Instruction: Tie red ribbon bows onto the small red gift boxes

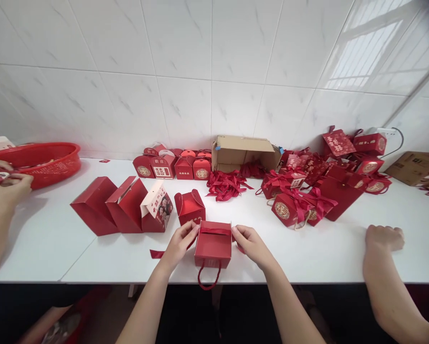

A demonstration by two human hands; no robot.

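A small red gift box (213, 244) with a red cord handle hanging over the table edge sits right in front of me. A red ribbon (214, 231) runs across its top. My left hand (180, 242) pinches the ribbon at the box's left side, and my right hand (250, 243) pinches it at the right side. Both hands are closed on the ribbon ends. A loose ribbon scrap (157, 253) lies on the white table (325, 253) just left of my left hand. Behind the box stands another small red box (189, 207).
Folded red boxes (124, 205) stand left of centre; a row of small boxes (173, 166) lines the wall. A cardboard carton (243, 153), a ribbon pile (226, 184), finished tied boxes (307, 191), a red basket (38, 162). Another person's hands (4, 188) at left, another's fist (384, 237) at right.
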